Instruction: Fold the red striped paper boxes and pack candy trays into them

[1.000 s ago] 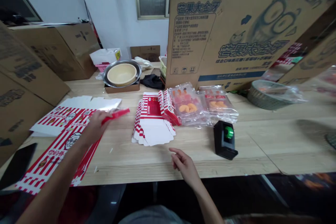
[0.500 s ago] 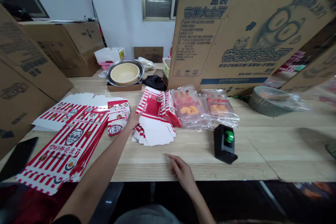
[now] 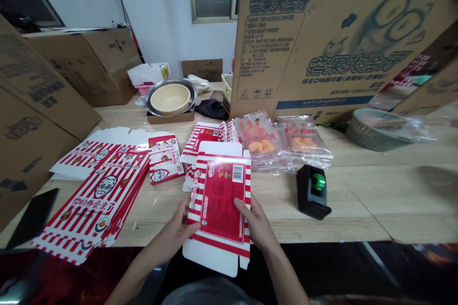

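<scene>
Both hands hold a flat red-and-white striped carton blank (image 3: 218,205) up over the table's front edge. My left hand (image 3: 173,236) grips its left side, and my right hand (image 3: 255,224) grips its right side. Behind it lies a pile of similar blanks (image 3: 200,145), partly hidden by the one I hold. To the left stands a small folded striped box (image 3: 164,159). Further left lies a large stack of flat striped printed sheets (image 3: 96,195), with a cartoon chef's head on top.
Sealed plastic bags of orange sweets (image 3: 257,140) lie behind the blank, near a black tape dispenser with a green roll (image 3: 313,190). A black phone (image 3: 32,217) lies at the left edge. Large printed cardboard boxes (image 3: 339,43) stand along the back and left.
My left hand has moved from the pile to the blank, and my right hand has risen to it. The blank has come off the pile towards me. The folded box has not moved.
</scene>
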The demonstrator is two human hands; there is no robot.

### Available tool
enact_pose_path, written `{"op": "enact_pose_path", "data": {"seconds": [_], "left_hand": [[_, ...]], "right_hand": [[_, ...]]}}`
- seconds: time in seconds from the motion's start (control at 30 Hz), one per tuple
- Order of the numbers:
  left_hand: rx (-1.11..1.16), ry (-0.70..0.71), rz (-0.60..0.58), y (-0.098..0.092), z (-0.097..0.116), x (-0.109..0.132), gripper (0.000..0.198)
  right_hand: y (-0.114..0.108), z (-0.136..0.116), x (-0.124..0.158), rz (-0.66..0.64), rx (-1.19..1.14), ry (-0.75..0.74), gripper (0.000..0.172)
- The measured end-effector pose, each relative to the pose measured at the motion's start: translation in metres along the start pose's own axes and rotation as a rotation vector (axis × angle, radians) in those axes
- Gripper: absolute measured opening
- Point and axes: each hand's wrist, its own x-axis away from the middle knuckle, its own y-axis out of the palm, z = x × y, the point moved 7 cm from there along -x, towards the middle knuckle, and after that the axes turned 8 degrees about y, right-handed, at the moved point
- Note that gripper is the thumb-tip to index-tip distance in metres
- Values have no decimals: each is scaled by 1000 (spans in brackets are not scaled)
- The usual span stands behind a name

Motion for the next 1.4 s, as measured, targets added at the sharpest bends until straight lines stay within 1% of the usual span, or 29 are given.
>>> {"op": "enact_pose_path", "data": {"seconds": [0.07,0.1,0.13,0.17,0.2,0.23,0.33,0.4,0.5,0.6,0.67,0.7,0.73,0.77,0.83,0.87,0.9,0.93,0.97,1.0,1.03,1.07,1.1,1.17,1.23,1.27,1.3,1.33,1.4], "left_hand": [[-343,197,336,-25,28,-4,52],[-472,307,421,-30,45,-8,46],[-553,400,422,-29,60,-14,38],[-582,463,368,-26,72,-22,30],[-573,477,296,-21,80,-30,26],[-542,435,231,-18,84,-38,23],[-459,163,68,-11,78,-55,25],[-483,39,-40,-6,72,-58,32],[-450,44,-157,0,73,-61,32],[-233,55,-350,14,75,-59,28],[-171,50,-430,19,75,-56,29],[-178,72,-421,19,76,-55,31],[-195,116,-368,16,78,-56,32],[-210,177,-253,10,79,-57,31],[-176,286,115,-12,79,-54,23],[-112,307,298,-21,73,-48,22],[-18,297,412,-25,63,-42,32],[92,257,428,-21,50,-37,48],[203,196,370,-10,38,-35,62],[295,131,273,3,27,-32,72],[352,74,189,16,19,-27,77],[377,29,143,26,13,-22,80],[384,-3,140,30,9,-18,81],[378,-39,180,32,7,-9,82],[376,-45,164,33,8,-4,86],[386,-46,138,34,9,-3,88],[403,-47,116,35,10,-1,90],[427,-43,105,36,10,0,92],[477,-30,139,34,10,2,91]], "right_hand": [[10,1,6,-87,68,24,35],[16,3,10,-143,124,30,35],[22,5,14,-200,189,28,36],[28,7,18,-251,256,15,37],[34,9,22,-288,318,-4,38],[38,11,25,-311,370,-23,39],[45,15,34,-344,431,-44,43],[46,16,38,-352,424,-32,47],[43,16,39,-332,419,-9,47],[43,16,37,-309,398,4,48],[43,15,34,-264,362,0,48],[42,15,33,-239,341,5,46],[40,15,31,-215,314,19,41],[37,17,30,-193,279,40,35],[27,19,26,-133,172,70,28],[21,20,25,-96,100,71,28],[15,20,24,-63,26,69,29],[10,21,23,-40,-39,67,30],[7,22,22,-17,-85,66,32],[4,23,22,10,-100,68,33],[1,24,22,49,-82,70,34],[-1,24,22,96,-39,64,35],[-3,22,23,145,14,44,37],[-5,16,24,209,88,-28,53],[-8,6,26,253,125,-131,78],[-10,0,27,278,150,-177,85],[-13,-4,27,305,184,-212,87],[-15,-8,27,324,223,-233,83],[-16,-12,25,318,271,-246,73]]}}
